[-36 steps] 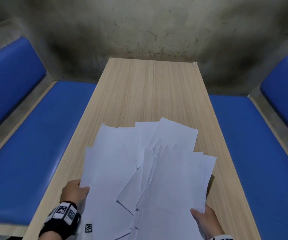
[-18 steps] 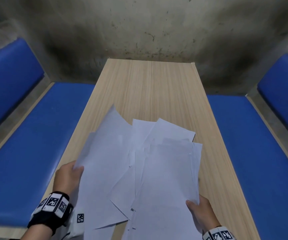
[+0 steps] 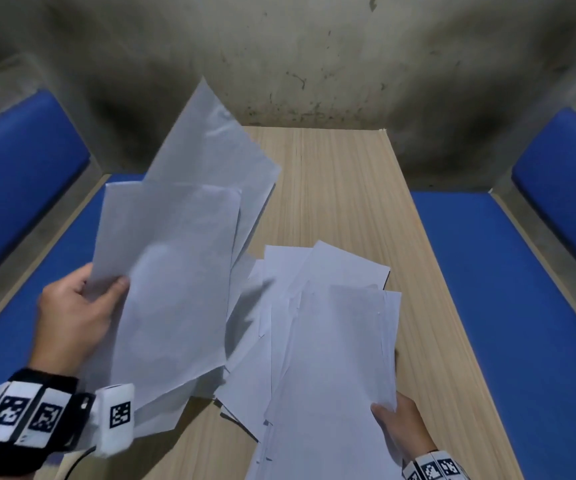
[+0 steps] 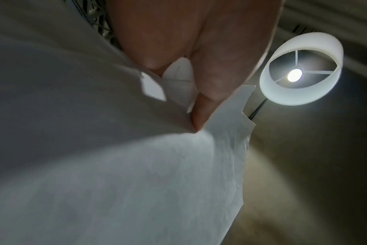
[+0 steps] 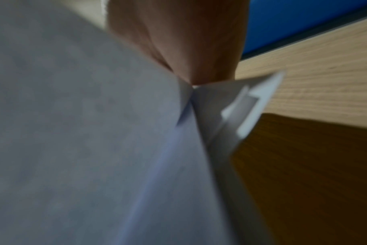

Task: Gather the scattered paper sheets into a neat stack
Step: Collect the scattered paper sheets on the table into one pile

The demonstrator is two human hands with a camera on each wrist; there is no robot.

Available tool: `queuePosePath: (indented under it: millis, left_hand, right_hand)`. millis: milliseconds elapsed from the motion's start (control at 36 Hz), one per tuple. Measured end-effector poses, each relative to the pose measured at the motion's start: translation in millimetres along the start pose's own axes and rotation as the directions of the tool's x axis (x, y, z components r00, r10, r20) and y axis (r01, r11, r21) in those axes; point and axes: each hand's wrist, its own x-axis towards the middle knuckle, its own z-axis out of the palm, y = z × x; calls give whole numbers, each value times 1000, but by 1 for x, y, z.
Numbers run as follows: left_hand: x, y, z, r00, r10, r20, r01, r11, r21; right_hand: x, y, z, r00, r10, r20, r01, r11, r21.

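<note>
My left hand (image 3: 82,306) pinches a bunch of white paper sheets (image 3: 182,258) by their left edge and holds them tilted up above the left side of the wooden table (image 3: 342,188). In the left wrist view the thumb (image 4: 199,114) presses on the lifted sheets (image 4: 136,174). My right hand (image 3: 397,420) grips the near right corner of a second, fanned pile of sheets (image 3: 331,341), whose far end lies low on the table. The right wrist view shows those sheets (image 5: 94,140) pinched at the fingers (image 5: 199,58), blurred.
Blue cushioned benches run along both sides of the table (image 3: 37,271) (image 3: 508,289). A stained concrete wall (image 3: 314,57) closes the far end. A lit ceiling lamp (image 4: 298,71) shows in the left wrist view. Bare tabletop lies beyond the papers.
The one spread of sheets has split: my left hand has raised its bunch up and leftward off the table, while the right hand's pile stays low on the right.
</note>
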Motion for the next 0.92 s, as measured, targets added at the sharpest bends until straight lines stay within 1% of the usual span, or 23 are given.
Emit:
queuePosePath:
  millis: [56,111,167,222,333,389,444,500,528,556,583,639,694,806,861,917]
  left_hand:
    - [1,16,-5,1000,25,-19,-26,997,-74]
    - [-1,29,-4,999,3,-43,-11,982,-187]
    - [-2,34,0,997,-67,-28,56,954,-294]
    - [-4,31,11,989,-146,26,145,912,-384]
    - [-34,26,53,958,-254,131,286,845,-452]
    - [-63,18,81,916,-322,238,399,792,-463]
    - [-89,2,106,860,-382,339,505,729,-461]
    - [-113,-13,129,798,-479,366,600,694,-398]
    - [-126,-19,139,756,-535,376,652,668,-360]
    - [-137,-25,148,719,-565,404,691,640,-336]
    - [-148,-31,155,693,-578,430,716,620,-321]
    - [-166,-40,167,676,-579,456,727,624,-286]
    - [-180,-49,174,675,-567,472,708,677,-201]
    - [-193,-59,181,664,-531,526,633,774,-17]
    - [-193,-61,181,679,-509,530,594,804,10]
    - [-191,-59,182,707,-478,521,552,833,16]
  right_hand:
    - [1,2,0,1000,15,9,-15,1000,4]
    - [2,3,0,1000,22,16,-22,1000,21]
    - [3,5,0,999,31,24,-31,999,26]
    - [7,11,0,998,57,40,-59,997,56]
    - [17,27,0,995,70,74,-77,993,88]
    - [15,26,-1,995,75,71,-82,991,106]
    - [5,16,1,994,86,62,-94,987,128]
    - [-4,6,3,993,104,56,-111,981,160]
    - [-7,3,3,992,113,59,-122,975,184]
    - [-9,1,3,990,125,59,-134,969,209]
    - [-10,0,3,990,129,53,-138,963,232]
    - [-10,-1,4,994,99,49,-109,958,265]
    - [-10,-3,5,995,78,57,-91,956,278]
    - [-7,-1,8,995,84,51,-95,951,293]
    - [-5,3,8,996,71,46,-81,964,254]
    - [-3,6,6,997,61,55,-72,974,216]
